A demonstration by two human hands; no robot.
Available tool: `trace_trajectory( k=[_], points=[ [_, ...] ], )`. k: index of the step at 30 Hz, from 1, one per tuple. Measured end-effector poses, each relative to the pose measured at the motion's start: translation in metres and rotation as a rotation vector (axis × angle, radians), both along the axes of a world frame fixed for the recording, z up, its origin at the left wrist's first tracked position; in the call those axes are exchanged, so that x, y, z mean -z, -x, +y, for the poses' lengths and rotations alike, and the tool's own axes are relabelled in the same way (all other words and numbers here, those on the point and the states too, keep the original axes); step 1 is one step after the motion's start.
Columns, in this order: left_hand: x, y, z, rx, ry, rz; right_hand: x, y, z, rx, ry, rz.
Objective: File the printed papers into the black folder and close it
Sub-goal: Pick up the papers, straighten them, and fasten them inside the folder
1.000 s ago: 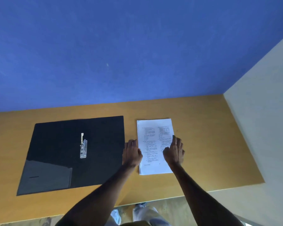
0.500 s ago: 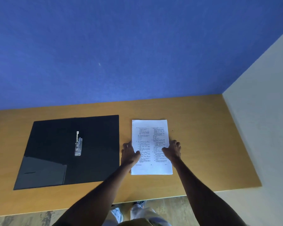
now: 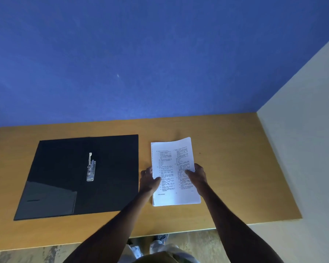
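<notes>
On the desk, right of centre: both hands grip one stack of printed papers [image 3: 172, 168].
Left hand [image 3: 149, 180]: closed on the stack's left long edge, thumb lying on the top sheet, fingers tucked beneath and out of sight.
Right hand [image 3: 197, 176]: closed on the right long edge, thumb on the printed face, fingers hidden under the sheets.
Printed papers: white, two columns of small text too fine to read; a row of punched holes runs down the left margin. Far right corner is curled upward off the desk; whether the near edge touches the wood cannot be told.
Position of papers: just beside the folder's right edge, apart from it, a strip of bare wood between them.
Black folder [image 3: 110, 168]: lying open and flat on the left half of the desk, both covers spread.
Folder contents: a metal lever clip [image 3: 91, 169] fixed near the middle, its lever standing up; a glossy inner pocket [image 3: 51, 200] at the near left corner; no sheet visible on the clip.
Wooden desk [image 3: 235, 168]: tan top, its far edge against the walls.
Blue wall [image 3: 141, 63]: behind the desk, filling the upper view.
Pale wall [image 3: 302, 139]: closing off the desk's right end.
Obstructions: both forearms cross the near desk edge; nothing lies between the papers and the folder.
Floor [image 3: 196, 239]: wood-patterned, below the desk edge, with the person's shoes [image 3: 160, 238] partly showing.
</notes>
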State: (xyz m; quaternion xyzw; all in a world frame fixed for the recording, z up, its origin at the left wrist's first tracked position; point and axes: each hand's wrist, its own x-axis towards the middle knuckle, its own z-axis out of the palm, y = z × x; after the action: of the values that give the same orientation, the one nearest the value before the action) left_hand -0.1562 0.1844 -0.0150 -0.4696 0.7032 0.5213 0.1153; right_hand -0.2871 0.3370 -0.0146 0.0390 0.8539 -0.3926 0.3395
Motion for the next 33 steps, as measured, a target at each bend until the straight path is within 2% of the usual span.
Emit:
trace_trajectory(
  k=[5,9,12,15,19,23,28,33],
  points=[
    [-0.008,0.0,-0.009,0.011,-0.07,0.017,-0.005,-0.002,0.0,-0.055,0.033,0.071],
    [-0.015,0.003,-0.019,-0.073,-0.055,0.036,-0.009,-0.006,-0.002,-0.089,0.129,0.119],
    [-0.023,0.005,-0.031,-0.23,-0.148,0.182,-0.014,-0.006,-0.001,-0.037,0.261,0.149],
    [-0.031,0.011,-0.044,-0.288,-0.277,0.321,-0.022,-0.009,-0.001,-0.008,0.377,0.178],
    [-0.04,0.019,-0.047,-0.282,-0.222,0.388,-0.028,-0.013,-0.002,0.05,0.469,0.238],
    [-0.047,0.024,-0.037,-0.311,-0.139,0.511,-0.031,-0.013,-0.007,0.081,0.469,0.253],
    [-0.063,0.018,-0.03,-0.251,-0.158,0.676,-0.037,-0.008,-0.013,0.179,0.535,0.252],
    [-0.053,0.01,-0.028,-0.206,-0.174,0.668,-0.027,-0.009,-0.011,0.209,0.547,0.203]
  ],
)
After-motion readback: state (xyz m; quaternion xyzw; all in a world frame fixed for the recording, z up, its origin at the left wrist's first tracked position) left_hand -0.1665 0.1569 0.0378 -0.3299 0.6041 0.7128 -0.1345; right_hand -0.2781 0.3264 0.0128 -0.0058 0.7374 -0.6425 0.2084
